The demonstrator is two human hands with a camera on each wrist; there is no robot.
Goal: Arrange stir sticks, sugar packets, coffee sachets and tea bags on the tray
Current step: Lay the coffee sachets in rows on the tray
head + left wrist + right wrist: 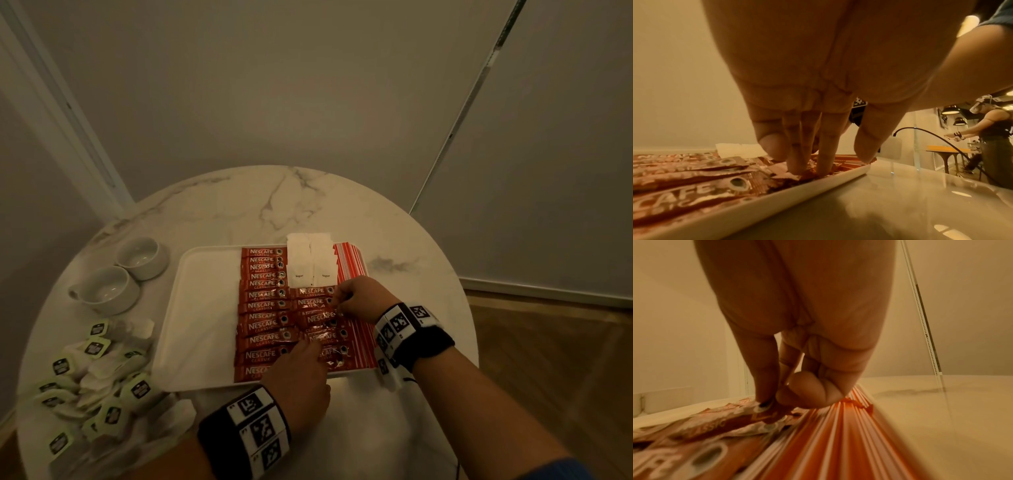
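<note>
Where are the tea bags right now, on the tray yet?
Not yet: in the head view the tea bags lie heaped on the marble table, left of the tray and nearer than the two white cups.

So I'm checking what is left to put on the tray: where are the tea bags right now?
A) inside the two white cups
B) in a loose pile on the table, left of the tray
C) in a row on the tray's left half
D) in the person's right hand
B: the tea bags lie heaped on the marble table left of the tray, whose left half is bare; the cups look empty.
</note>
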